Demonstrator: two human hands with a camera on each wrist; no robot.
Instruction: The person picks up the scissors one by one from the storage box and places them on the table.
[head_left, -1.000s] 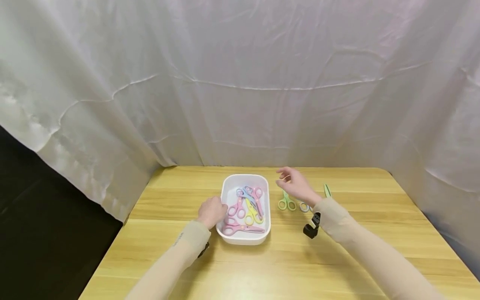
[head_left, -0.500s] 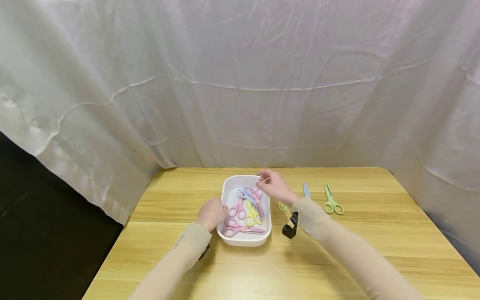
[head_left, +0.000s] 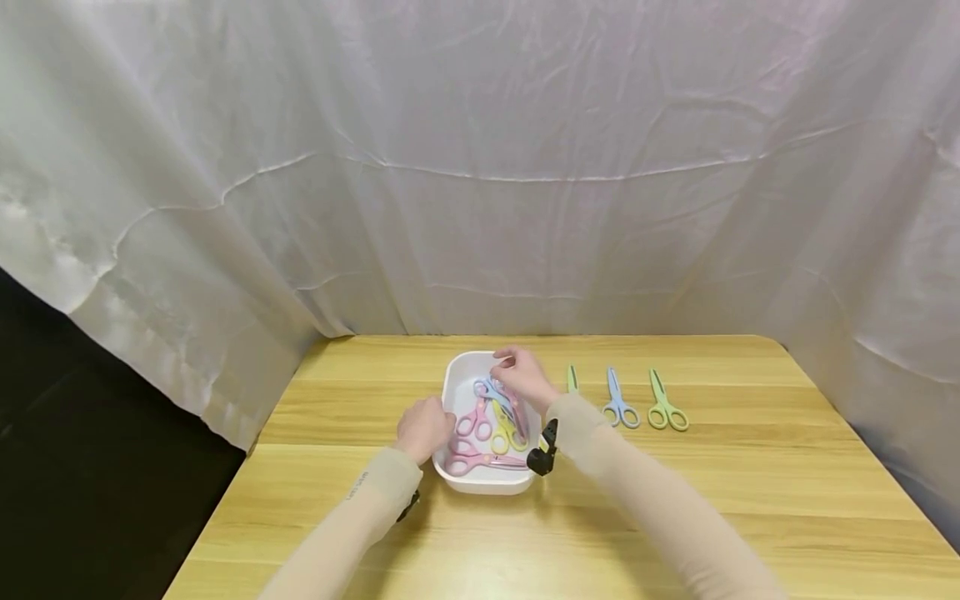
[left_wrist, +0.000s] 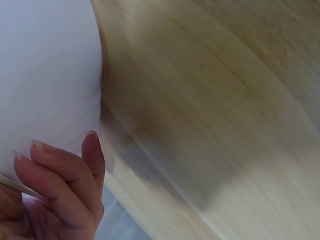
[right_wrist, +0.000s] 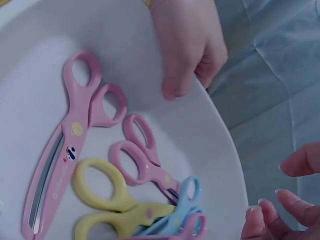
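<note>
Left hand (head_left: 424, 427) grips the rim of the white tub (head_left: 474, 353), thumb inside, fingers outside. Right hand (head_left: 522, 379) hangs above the tub's far right part, fingers loosely bent, thumb a moderate gap from them. Pink scissors (right_wrist: 78, 112), yellow scissors (right_wrist: 137, 217) and light blue scissors (right_wrist: 181, 214) lie inside the tub; green scissors (head_left: 658, 388) and a blue pair (head_left: 615, 390) rest on the table (head_left: 750, 483)
</note>
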